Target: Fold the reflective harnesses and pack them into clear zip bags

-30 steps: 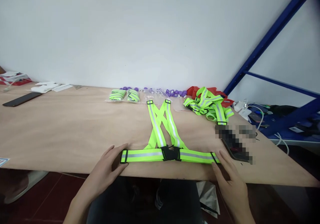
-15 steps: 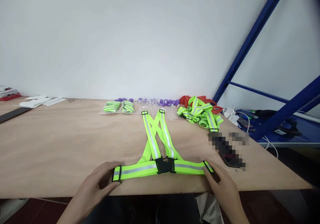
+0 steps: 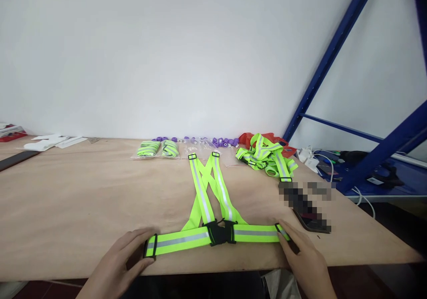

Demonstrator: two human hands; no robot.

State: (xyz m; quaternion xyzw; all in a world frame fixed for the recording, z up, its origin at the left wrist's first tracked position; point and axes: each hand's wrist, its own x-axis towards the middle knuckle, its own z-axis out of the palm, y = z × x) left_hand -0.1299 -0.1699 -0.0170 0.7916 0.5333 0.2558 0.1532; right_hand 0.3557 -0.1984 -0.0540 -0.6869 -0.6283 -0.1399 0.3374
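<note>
A neon-yellow reflective harness [image 3: 205, 197] lies flat on the wooden table [image 3: 73, 201], its two shoulder straps crossing and its waist belt running along the near edge. A black buckle [image 3: 218, 233] joins the belt at the middle. My left hand [image 3: 122, 261] rests at the belt's left end, thumb and fingers pinching the black slider there. My right hand [image 3: 300, 257] presses on the belt's right end with fingers close together.
A heap of more yellow harnesses [image 3: 267, 157] lies on red cloth at the back right. Two bagged folded harnesses [image 3: 156, 149] and purple small parts [image 3: 220, 141] line the wall. A phone [image 3: 312, 221] lies right of the belt. Blue shelving [image 3: 367, 152] stands right.
The belt's left end has slid a little leftward and nearer the table edge with my left hand. The view has tilted up slightly. My right hand stays at the right end.
</note>
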